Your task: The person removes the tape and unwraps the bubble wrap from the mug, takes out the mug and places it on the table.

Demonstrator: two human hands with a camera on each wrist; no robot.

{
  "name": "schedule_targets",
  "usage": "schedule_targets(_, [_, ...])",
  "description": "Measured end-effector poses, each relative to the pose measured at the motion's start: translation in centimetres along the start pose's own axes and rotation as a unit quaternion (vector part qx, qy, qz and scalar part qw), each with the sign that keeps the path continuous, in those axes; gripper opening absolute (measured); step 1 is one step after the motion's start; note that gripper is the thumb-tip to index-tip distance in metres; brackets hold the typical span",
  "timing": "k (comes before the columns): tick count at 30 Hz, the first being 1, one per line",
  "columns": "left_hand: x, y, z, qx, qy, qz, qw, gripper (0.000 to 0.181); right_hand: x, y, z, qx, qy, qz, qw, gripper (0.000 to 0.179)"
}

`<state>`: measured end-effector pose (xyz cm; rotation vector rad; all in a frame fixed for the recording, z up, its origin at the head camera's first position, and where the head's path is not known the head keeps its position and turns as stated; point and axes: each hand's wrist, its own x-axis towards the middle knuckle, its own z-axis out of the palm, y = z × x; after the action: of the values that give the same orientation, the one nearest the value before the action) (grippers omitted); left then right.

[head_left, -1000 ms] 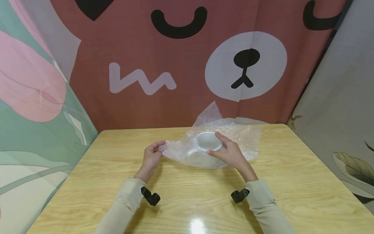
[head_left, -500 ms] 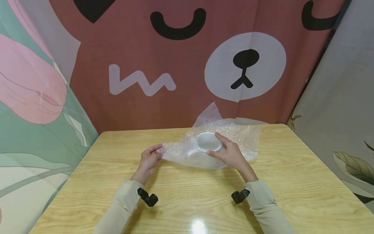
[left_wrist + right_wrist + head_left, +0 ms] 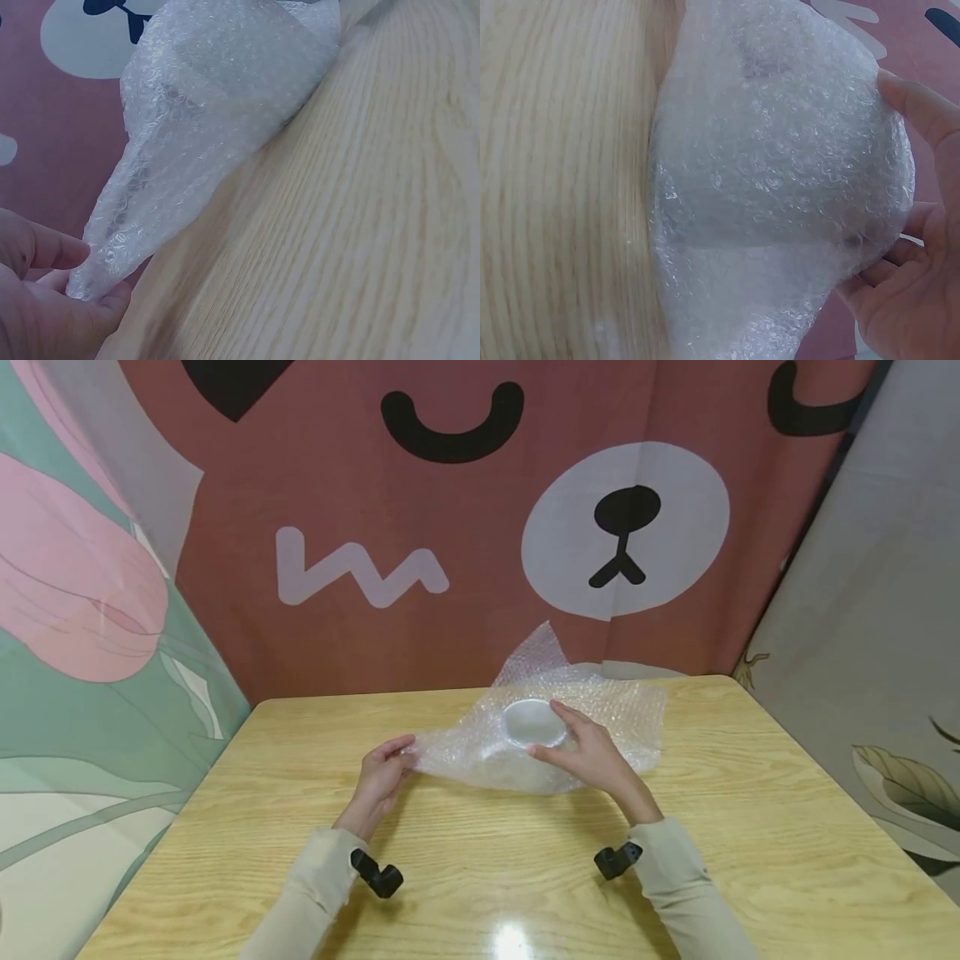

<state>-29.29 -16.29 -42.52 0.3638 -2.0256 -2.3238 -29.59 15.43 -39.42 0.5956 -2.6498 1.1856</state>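
Note:
A sheet of clear bubble wrap [image 3: 450, 756] is folded over a white round object [image 3: 532, 723] at the far middle of the table. Its pale oval top shows in the head view; the wrap covers its sides, and I cannot tell its exact kind. On the left, my left hand [image 3: 378, 781] pinches the drawn-out corner of the wrap between thumb and fingers, also plain in the left wrist view [image 3: 45, 300]. My right hand [image 3: 592, 758] grips the wrapped object from its right side, thumb at the near edge and fingers at the far one.
The wooden table [image 3: 480, 860] ends at a curtain [image 3: 360, 643] with a bear print right behind the wrap. Another loose end of the bubble wrap stands up against that curtain, and more spreads out to the right. Printed cloth hangs at both sides.
My left hand has moved slightly left and toward me, drawing the wrap's corner out into a tighter, narrower point. The right hand keeps its hold on the wrapped object.

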Motion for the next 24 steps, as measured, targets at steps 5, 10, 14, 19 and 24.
schedule_targets(5, [-0.2, 0.2, -0.1, 0.018, -0.008, 0.001, 0.9998, 0.04, 0.3, -0.2, -0.2, -0.008, -0.016, -0.004, 0.9998, 0.089])
schedule_targets(10, [-0.3, 0.8, -0.1, 0.079, -0.012, 0.037, 0.9961, 0.038, 0.8, -0.5, -1.0, -0.039, -0.051, -0.027, 0.9976, 0.087])
schedule_targets(14, [-0.2, 1.3, 0.0, 0.122, -0.022, 0.08, 0.989, 0.038, 1.0, -0.6, -1.9, -0.052, -0.066, -0.039, 0.9957, 0.085])
schedule_targets(19, [-0.1, 2.0, 0.4, 0.138, -0.029, 0.107, 0.9841, 0.037, 0.9, -0.6, -3.0, -0.048, -0.068, -0.049, 0.9953, 0.08])
schedule_targets(24, [0.0, 2.7, 0.8, 0.222, -0.021, 0.157, 0.9622, 0.034, 1.2, -0.7, -4.3, -0.04, -0.04, -0.055, 0.9969, 0.071])
